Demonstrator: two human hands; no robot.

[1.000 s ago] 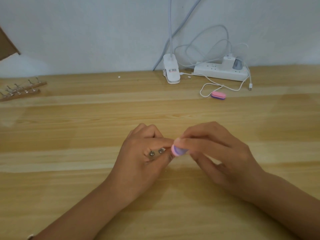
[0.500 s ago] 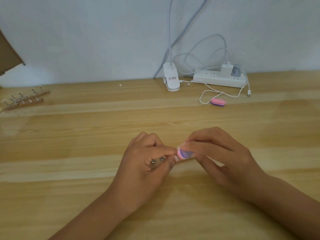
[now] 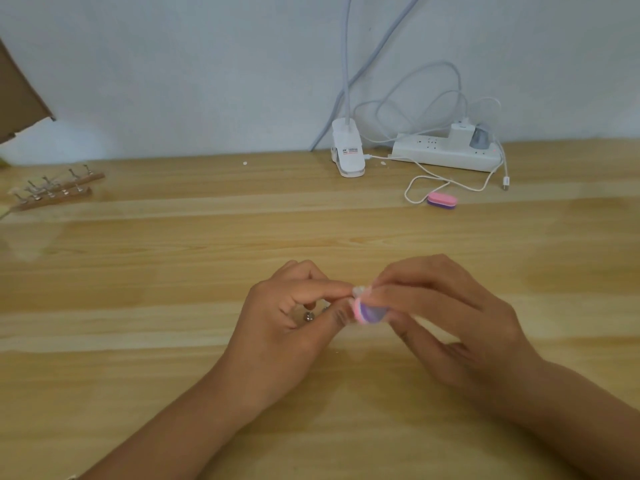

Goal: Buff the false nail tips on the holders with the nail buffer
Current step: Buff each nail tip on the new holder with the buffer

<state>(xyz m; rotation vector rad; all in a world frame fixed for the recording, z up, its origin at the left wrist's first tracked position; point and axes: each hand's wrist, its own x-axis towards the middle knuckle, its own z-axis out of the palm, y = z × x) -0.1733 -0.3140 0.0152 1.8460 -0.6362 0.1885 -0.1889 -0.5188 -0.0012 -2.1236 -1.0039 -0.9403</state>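
Buffer (image 3: 370,313) lower, right hand (image 3: 450,327) pinching it, left hand (image 3: 280,327) gripping holder (image 3: 308,317)

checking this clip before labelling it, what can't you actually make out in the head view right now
All in the head view:
false nail tip: a pale blur between the fingertips; its surface finish cannot be judged.
holder: mostly covered by the left hand; only metal studs show.
nail buffer: half hidden under the right hand.
racks of holders, far left: too small to tell whether they carry tips.
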